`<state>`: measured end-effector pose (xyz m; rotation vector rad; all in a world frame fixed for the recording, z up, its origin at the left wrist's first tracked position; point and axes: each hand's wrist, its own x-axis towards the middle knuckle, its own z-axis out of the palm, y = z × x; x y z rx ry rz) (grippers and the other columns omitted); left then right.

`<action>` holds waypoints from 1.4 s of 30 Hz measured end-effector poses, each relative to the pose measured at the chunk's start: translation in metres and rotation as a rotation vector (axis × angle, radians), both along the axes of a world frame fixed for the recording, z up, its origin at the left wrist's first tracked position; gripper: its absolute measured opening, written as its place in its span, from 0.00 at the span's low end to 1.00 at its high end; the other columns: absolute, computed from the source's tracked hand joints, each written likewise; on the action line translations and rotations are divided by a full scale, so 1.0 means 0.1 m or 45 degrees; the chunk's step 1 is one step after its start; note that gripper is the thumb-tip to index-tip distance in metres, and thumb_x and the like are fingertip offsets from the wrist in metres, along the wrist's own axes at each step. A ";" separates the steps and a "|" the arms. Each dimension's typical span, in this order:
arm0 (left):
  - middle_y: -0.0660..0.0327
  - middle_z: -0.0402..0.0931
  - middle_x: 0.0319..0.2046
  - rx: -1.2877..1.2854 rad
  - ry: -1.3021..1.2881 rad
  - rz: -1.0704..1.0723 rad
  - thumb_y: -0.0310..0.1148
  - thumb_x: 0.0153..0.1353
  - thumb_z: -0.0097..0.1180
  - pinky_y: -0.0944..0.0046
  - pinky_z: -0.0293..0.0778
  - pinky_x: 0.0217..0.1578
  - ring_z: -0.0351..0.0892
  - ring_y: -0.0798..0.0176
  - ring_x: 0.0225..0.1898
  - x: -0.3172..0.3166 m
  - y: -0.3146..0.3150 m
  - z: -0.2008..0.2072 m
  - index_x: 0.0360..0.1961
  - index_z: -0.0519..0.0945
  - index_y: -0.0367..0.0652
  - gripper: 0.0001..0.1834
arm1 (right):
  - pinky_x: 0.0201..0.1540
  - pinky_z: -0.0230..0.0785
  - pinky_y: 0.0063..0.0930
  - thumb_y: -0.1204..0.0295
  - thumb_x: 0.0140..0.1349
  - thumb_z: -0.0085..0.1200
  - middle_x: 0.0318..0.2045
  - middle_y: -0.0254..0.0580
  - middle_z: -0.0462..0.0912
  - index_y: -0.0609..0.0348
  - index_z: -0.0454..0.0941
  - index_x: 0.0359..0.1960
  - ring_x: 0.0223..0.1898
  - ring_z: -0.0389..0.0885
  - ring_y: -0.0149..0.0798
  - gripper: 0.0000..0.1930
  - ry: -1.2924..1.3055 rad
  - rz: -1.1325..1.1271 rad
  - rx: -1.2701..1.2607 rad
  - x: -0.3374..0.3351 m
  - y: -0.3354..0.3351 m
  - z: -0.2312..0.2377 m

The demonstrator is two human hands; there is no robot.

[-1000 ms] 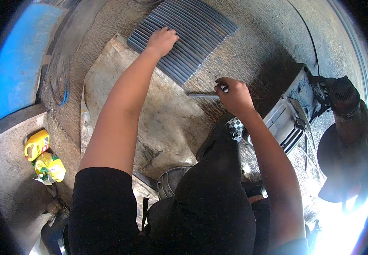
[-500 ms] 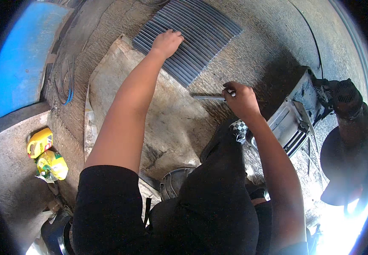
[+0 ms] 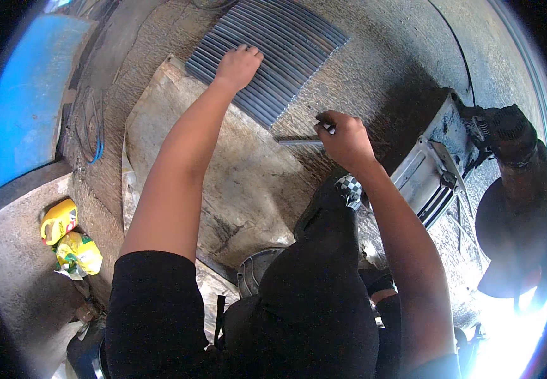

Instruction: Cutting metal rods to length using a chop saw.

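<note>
Side by side on the ground lies a row of several dark metal rods (image 3: 286,60). My left hand (image 3: 238,67) rests on the rods near their left side, palm down, fingers laid over them and a little bent. My right hand (image 3: 344,140) is closed around a short white stick (image 3: 330,129), of which only a small end shows between thumb and fingers. Just left of that hand lies a narrow grey metal bar (image 3: 298,142), close to the near corner of the rods. Its right end is hidden behind the hand.
A stained, pale sheet (image 3: 223,170) covers the floor below the rods. At right stands a machine with a motor (image 3: 510,129), a metal base (image 3: 417,174) and a dark round part (image 3: 506,221). A yellow jug (image 3: 59,221) and a yellow-green bag (image 3: 79,252) sit at left.
The view has shifted slightly, so the rods and both hands appear a little further left. My left hand stays on the rods; my right hand still grips the white stick.
</note>
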<state>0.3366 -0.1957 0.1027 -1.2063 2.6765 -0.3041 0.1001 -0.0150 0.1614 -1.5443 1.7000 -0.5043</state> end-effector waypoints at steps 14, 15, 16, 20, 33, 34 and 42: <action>0.61 0.74 0.44 0.222 0.004 -0.379 0.24 0.55 0.49 0.60 0.77 0.47 0.74 0.57 0.50 -0.01 -0.07 0.05 0.46 0.77 0.43 0.16 | 0.47 0.73 0.43 0.67 0.54 0.55 0.34 0.53 0.83 0.55 0.81 0.40 0.40 0.81 0.54 0.13 -0.004 -0.009 -0.031 -0.01 0.06 -0.09; 0.61 0.73 0.45 0.231 -0.020 -0.380 0.24 0.55 0.48 0.60 0.77 0.47 0.74 0.57 0.50 -0.01 -0.07 0.05 0.47 0.77 0.42 0.16 | 0.47 0.73 0.43 0.67 0.54 0.55 0.34 0.53 0.83 0.55 0.81 0.40 0.40 0.81 0.54 0.13 0.001 -0.009 -0.017 -0.02 0.06 -0.09; 0.61 0.73 0.45 0.242 -0.050 -0.372 0.24 0.56 0.48 0.60 0.77 0.47 0.74 0.57 0.50 -0.01 -0.07 0.06 0.47 0.76 0.42 0.17 | 0.47 0.73 0.43 0.67 0.54 0.55 0.35 0.53 0.83 0.55 0.81 0.40 0.40 0.81 0.54 0.13 0.000 -0.012 0.001 -0.02 0.06 -0.10; 0.61 0.73 0.45 0.258 -0.118 -0.350 0.24 0.55 0.48 0.59 0.77 0.47 0.75 0.57 0.49 -0.02 -0.07 0.06 0.47 0.76 0.42 0.17 | 0.47 0.73 0.43 0.66 0.54 0.55 0.36 0.53 0.83 0.55 0.81 0.40 0.41 0.81 0.54 0.13 0.018 -0.009 -0.016 -0.03 0.06 -0.11; 0.59 0.73 0.44 0.186 -0.105 -0.355 0.24 0.54 0.50 0.61 0.79 0.44 0.75 0.56 0.49 -0.03 -0.04 0.00 0.46 0.75 0.40 0.16 | 0.48 0.72 0.43 0.66 0.54 0.55 0.36 0.53 0.83 0.55 0.81 0.40 0.41 0.81 0.54 0.13 0.001 -0.024 0.017 -0.03 0.08 -0.12; 0.59 0.73 0.44 0.181 -0.139 -0.357 0.24 0.54 0.51 0.61 0.79 0.44 0.74 0.56 0.50 -0.03 -0.04 0.01 0.46 0.75 0.40 0.16 | 0.48 0.72 0.43 0.66 0.54 0.55 0.36 0.53 0.83 0.54 0.81 0.40 0.41 0.81 0.54 0.13 0.007 -0.022 0.017 -0.03 0.08 -0.11; 0.60 0.72 0.46 0.193 -0.253 -0.436 0.23 0.55 0.50 0.63 0.79 0.45 0.73 0.57 0.51 -0.02 -0.08 0.06 0.48 0.73 0.40 0.18 | 0.48 0.73 0.42 0.67 0.54 0.55 0.35 0.53 0.83 0.54 0.81 0.40 0.40 0.81 0.55 0.13 -0.024 -0.024 -0.004 -0.07 0.11 -0.13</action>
